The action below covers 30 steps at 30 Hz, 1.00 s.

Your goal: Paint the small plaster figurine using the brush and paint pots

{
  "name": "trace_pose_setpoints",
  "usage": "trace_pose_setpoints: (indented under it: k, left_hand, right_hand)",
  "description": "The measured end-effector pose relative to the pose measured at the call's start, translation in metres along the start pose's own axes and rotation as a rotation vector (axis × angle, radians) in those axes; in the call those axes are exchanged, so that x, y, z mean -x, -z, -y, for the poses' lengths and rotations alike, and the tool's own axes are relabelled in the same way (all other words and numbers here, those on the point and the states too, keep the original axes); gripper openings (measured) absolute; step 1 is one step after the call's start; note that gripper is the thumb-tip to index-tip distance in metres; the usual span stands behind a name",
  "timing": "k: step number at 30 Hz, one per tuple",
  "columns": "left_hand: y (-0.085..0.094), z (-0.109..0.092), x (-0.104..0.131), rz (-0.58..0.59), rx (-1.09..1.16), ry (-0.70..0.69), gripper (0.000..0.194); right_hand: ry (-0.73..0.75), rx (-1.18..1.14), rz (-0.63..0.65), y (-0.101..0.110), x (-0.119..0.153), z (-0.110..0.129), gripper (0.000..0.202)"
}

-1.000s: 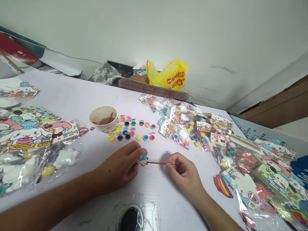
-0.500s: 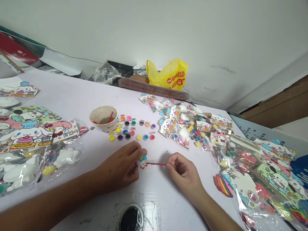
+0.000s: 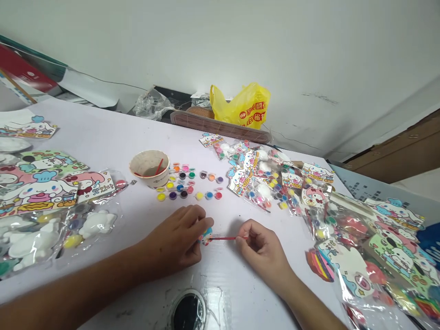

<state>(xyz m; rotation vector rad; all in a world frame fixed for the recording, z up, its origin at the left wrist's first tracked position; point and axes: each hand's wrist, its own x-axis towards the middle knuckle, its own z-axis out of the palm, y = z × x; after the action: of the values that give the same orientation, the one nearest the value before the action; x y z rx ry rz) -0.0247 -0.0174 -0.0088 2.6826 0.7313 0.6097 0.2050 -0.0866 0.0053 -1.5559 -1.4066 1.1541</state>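
My left hand (image 3: 184, 236) pinches a small painted figurine (image 3: 206, 236) with blue, white and red on it; the fingers cover much of it. From the right, my right hand (image 3: 259, 243) grips a thin red paintbrush (image 3: 225, 238) between thumb and fingers. The brush lies nearly level, and its dark tip meets the figurine's right side. Beyond my left hand are small pots of paint (image 3: 184, 194) in several colours, some with lids flipped up. Beside them stands a paper bowl (image 3: 149, 168) with cloudy water and red brush handles in it.
Clear packets with white figurines (image 3: 34, 238) and printed cards lie at the left. More packets (image 3: 261, 188) spread along the right side, near a rainbow-striped piece (image 3: 319, 265). A yellow plastic bag (image 3: 240, 107) sits at the back against the wall. A round dark disc (image 3: 188, 311) is at the near edge.
The figurine has turned slightly in my left hand, showing less of its blue part. The brush tip still sits against it, and the whole view has shifted slightly.
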Motion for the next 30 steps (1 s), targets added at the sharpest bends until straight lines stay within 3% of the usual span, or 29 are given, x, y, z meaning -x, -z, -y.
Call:
trace_pose_setpoints:
  k: [18, 30]
  left_hand:
    - [0.001, -0.005, 0.000, 0.006, -0.038, -0.041, 0.050]
    - [0.001, -0.008, 0.001, 0.019, -0.004, -0.017, 0.046]
  right_hand:
    - [0.001, 0.036, -0.016, 0.004, 0.001, 0.005, 0.012]
    - [0.126, 0.164, 0.009, 0.001, 0.008, 0.012, 0.010]
